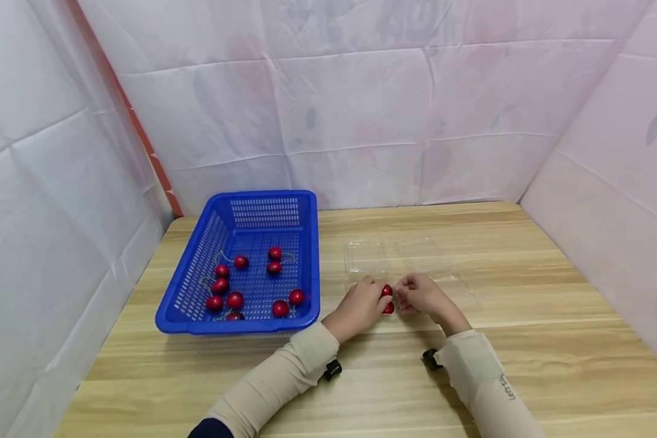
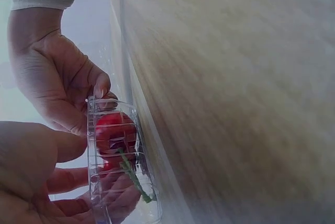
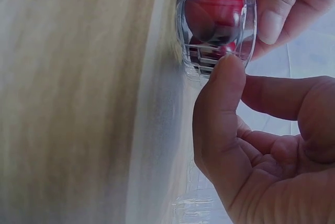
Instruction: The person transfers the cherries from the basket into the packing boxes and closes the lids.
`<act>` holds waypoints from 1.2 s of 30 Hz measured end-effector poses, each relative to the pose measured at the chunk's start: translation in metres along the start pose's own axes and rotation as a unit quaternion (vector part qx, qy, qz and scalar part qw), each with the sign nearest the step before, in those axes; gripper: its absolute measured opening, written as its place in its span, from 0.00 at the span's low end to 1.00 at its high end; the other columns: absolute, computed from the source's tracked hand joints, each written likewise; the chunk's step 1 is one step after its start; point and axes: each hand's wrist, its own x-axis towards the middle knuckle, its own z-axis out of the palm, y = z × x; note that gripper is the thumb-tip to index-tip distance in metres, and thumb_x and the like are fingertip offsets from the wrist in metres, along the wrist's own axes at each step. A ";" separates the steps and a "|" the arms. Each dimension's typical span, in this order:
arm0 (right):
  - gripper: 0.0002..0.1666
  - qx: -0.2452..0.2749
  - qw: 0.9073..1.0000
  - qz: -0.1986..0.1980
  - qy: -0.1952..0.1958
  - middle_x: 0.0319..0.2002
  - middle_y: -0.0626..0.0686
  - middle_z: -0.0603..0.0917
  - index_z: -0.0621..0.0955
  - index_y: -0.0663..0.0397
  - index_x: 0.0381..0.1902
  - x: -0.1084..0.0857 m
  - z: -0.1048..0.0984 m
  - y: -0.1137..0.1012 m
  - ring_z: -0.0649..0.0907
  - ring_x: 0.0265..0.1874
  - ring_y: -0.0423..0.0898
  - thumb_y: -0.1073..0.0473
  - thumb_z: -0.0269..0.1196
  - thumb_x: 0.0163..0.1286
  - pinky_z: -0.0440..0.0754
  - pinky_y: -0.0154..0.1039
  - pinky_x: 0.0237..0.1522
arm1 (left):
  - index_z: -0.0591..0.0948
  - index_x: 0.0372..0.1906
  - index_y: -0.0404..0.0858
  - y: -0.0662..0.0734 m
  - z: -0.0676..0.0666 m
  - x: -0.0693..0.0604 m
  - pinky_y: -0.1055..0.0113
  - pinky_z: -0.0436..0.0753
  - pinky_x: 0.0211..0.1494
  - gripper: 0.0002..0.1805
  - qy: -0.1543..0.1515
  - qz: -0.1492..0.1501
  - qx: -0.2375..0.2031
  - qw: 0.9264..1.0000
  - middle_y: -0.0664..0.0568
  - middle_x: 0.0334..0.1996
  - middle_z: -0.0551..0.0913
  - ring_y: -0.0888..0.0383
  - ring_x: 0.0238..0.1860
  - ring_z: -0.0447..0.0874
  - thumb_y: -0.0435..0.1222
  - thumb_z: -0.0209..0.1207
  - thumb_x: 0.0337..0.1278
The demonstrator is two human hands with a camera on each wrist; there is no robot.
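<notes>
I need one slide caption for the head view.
Left hand and right hand hold a clear box of cherries, beside a blue basket.

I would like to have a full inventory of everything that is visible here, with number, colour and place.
Basket: 1, blue, left on the table
Cherries in the basket: 10 visible, red, scattered, some with green stems
Cherries in the box: 2 visible, red, between the hands
Clear plastic box: 1, colourless, at the hands
Other clear plastic pieces: several, colourless, behind and right of the hands; count unclear
Table: 1, light wood, underneath
Wall sheets: white, faintly printed, left, back and right
Stripe: 1, orange-red, left corner
Wrist devices: 2, dark, one per wrist
Sleeves: 2, beige, forearms
Left hand: 1, bare, at the box
Right hand: 1, bare, pinching the box's edge
</notes>
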 end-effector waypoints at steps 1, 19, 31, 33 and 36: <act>0.12 -0.001 1.000 0.000 0.000 0.29 0.55 0.78 0.72 0.74 0.44 0.000 0.000 0.000 0.79 0.26 0.44 0.65 0.49 0.75 0.84 0.40 0.30 | 0.81 0.48 0.41 0.000 0.000 0.000 0.69 0.77 0.33 0.12 0.003 0.001 0.003 1.000 0.48 0.37 0.79 0.58 0.33 0.79 0.41 0.54 0.68; 0.12 -0.008 1.000 -0.005 0.000 0.30 0.55 0.79 0.72 0.74 0.44 -0.001 0.000 0.000 0.80 0.27 0.43 0.66 0.49 0.75 0.84 0.40 0.31 | 0.82 0.44 0.44 0.015 -0.014 -0.018 0.69 0.79 0.27 0.09 0.062 0.079 0.132 0.986 0.54 0.37 0.81 0.59 0.36 0.80 0.41 0.55 0.67; 0.13 -0.006 1.000 -0.009 0.003 0.28 0.55 0.77 0.72 0.75 0.44 -0.001 0.000 0.000 0.78 0.26 0.43 0.65 0.49 0.74 0.84 0.39 0.31 | 0.81 0.32 0.48 0.015 -0.030 -0.046 0.75 0.69 0.21 0.05 0.025 0.143 0.086 0.986 0.61 0.26 0.78 0.66 0.26 0.74 0.40 0.58 0.64; 0.13 -0.005 1.000 -0.007 0.003 0.28 0.55 0.77 0.72 0.75 0.44 -0.001 0.000 0.000 0.78 0.26 0.43 0.65 0.49 0.75 0.83 0.39 0.31 | 0.81 0.31 0.49 0.015 -0.034 -0.053 0.76 0.70 0.22 0.06 0.016 0.149 0.082 0.985 0.63 0.27 0.78 0.67 0.26 0.74 0.40 0.57 0.64; 0.13 -0.006 1.000 -0.004 0.005 0.28 0.55 0.77 0.72 0.74 0.44 -0.001 0.001 -0.001 0.78 0.26 0.44 0.65 0.50 0.75 0.83 0.39 0.31 | 0.82 0.31 0.49 0.014 -0.042 -0.064 0.77 0.71 0.24 0.06 0.008 0.159 0.085 0.984 0.63 0.27 0.79 0.69 0.27 0.74 0.40 0.58 0.64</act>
